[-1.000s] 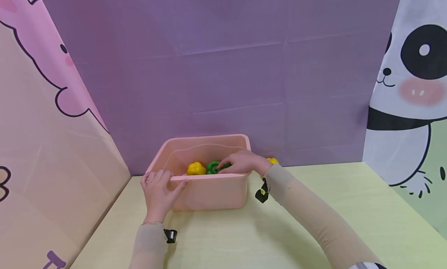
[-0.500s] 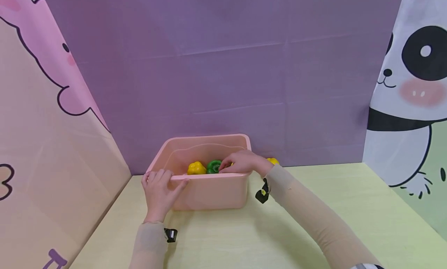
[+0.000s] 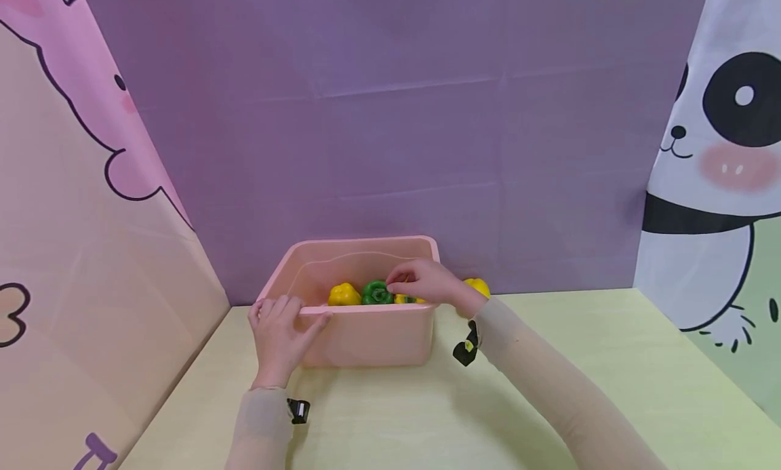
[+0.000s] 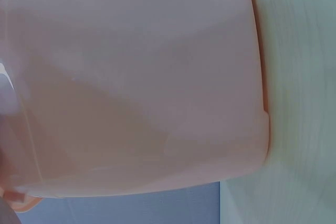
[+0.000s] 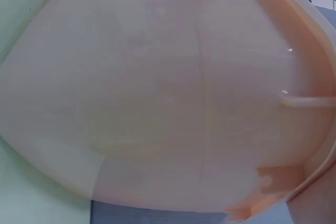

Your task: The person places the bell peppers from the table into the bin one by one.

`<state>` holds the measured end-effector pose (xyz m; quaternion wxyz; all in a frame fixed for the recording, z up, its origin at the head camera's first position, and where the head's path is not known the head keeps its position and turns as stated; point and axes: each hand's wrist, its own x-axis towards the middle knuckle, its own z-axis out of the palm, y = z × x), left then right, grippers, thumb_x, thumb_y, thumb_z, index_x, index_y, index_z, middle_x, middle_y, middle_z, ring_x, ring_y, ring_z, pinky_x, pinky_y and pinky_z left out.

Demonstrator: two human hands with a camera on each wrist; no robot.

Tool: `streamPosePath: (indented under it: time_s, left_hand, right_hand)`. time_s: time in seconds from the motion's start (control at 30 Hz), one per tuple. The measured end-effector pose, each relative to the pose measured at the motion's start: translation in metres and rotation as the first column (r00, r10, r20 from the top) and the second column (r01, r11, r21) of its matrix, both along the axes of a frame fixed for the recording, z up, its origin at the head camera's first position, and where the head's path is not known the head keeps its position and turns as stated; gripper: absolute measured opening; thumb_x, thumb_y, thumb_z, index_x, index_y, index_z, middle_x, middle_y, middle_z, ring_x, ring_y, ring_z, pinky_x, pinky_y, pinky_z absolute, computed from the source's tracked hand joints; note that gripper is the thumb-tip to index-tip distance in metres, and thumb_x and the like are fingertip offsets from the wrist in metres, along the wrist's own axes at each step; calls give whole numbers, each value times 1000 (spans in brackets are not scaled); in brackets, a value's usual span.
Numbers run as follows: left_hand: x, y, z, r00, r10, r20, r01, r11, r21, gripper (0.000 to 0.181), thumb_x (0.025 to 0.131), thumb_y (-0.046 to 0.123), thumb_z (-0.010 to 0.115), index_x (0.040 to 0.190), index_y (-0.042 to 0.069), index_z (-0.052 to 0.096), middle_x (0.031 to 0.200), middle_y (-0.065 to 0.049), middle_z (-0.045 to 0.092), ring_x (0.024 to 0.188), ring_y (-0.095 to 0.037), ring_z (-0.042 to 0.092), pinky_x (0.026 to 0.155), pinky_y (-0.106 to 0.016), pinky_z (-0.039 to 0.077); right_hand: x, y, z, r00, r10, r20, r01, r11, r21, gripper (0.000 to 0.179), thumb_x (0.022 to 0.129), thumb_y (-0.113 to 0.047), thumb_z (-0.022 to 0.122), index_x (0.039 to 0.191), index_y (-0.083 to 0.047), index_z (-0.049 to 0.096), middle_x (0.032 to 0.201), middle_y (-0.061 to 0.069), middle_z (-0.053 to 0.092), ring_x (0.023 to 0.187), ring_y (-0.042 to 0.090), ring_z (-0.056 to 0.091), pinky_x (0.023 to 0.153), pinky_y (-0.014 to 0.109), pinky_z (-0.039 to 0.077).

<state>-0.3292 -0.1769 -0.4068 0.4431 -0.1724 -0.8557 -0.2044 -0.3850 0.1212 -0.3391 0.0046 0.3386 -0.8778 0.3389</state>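
Observation:
A pink plastic bin (image 3: 366,338) stands on the table, with a yellow bell pepper (image 3: 344,295) and a green bell pepper (image 3: 375,291) inside. Partly hidden behind the front rim, another yellow pepper (image 3: 401,298) lies to their right. My left hand (image 3: 277,338) grips the bin's front left rim, fingers over the edge and thumb along the outside. Above the right side of the bin, my right hand (image 3: 427,280) hovers with loosely bent fingers and nothing in them. Both wrist views are mostly filled by the bin's outer wall (image 4: 157,77).
Outside the bin, a yellow pepper (image 3: 478,286) sits to its right, partly covered by my right wrist. A purple cloth backdrop (image 3: 390,131) rises behind the table (image 3: 549,361). Printed side panels flank it, one with a panda (image 3: 714,158).
My right hand has risen from inside the bin and shifted slightly right, uncovering a yellow pepper beside the green one. My left hand keeps its grip on the rim.

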Motion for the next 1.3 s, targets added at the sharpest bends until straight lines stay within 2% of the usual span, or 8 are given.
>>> streamPosePath:
  time_s: [0.23,0.4,0.5,0.6,0.77,0.9,1.03,1.3]
  left_hand:
    - [0,2,0,1000,8,13,-8,1000,-6,49,81,58,67,79,11,54,74,-3,49,81,-30,43,97,-58,19]
    - [1,1,-1,1000,12,9,-12,1000,-4,50,82,60,65,79,10,55,74,-3,49,82,-31,44,97,-58,19]
    - [0,1,-1,1000,11,-4,-11,1000,-2,53,83,63,62,79,10,54,74,-4,49,81,-31,44,97,-58,19]
    - [-1,1,-1,1000,7,-16,-7,1000,-1,55,84,65,60,79,10,54,74,-4,49,81,-31,44,96,-58,19]
    - [-1,1,-2,1000,0,-5,0,1000,7,53,83,63,62,80,10,55,75,-4,50,82,-30,44,97,-58,19]
    - [-1,1,-2,1000,-3,-1,3,1000,8,52,82,62,64,82,10,56,76,-4,51,83,-31,44,98,-59,18]
    - [-1,1,-2,1000,-1,-11,1,1000,3,55,83,64,62,82,10,57,76,-4,51,82,-31,44,97,-59,19]
    - [0,2,-2,1000,-4,-18,4,1000,0,52,83,62,63,80,11,54,74,-3,48,81,-30,43,96,-59,19]
  right_hand:
    - [9,11,-12,994,-41,99,66,962,-265,20,88,-20,71,107,-13,71,98,-3,70,88,15,64,82,31,51]
    - [12,13,-18,995,-48,88,78,921,-381,19,87,-15,72,105,-8,71,96,0,69,89,19,61,80,33,51]
    - [13,15,-22,995,-60,77,89,883,-462,19,87,-13,72,103,-2,70,95,3,69,90,22,60,80,35,49]
    - [13,19,-26,994,-78,81,109,849,-517,18,87,-12,72,101,-1,70,94,4,69,90,23,60,78,33,48]
    - [13,31,-27,981,-99,165,177,800,-573,22,88,-15,73,103,0,69,97,7,70,90,24,61,76,29,51]
    - [11,45,-23,975,-87,204,197,757,-623,25,89,-15,71,105,3,67,103,18,68,95,27,63,86,32,50]
    - [9,61,-22,970,-131,203,232,746,-625,23,90,-15,70,104,2,67,103,20,67,98,26,62,92,39,48]
    - [7,90,-28,951,-239,195,308,754,-580,26,90,-24,70,108,-4,67,107,11,66,103,26,60,93,42,47]
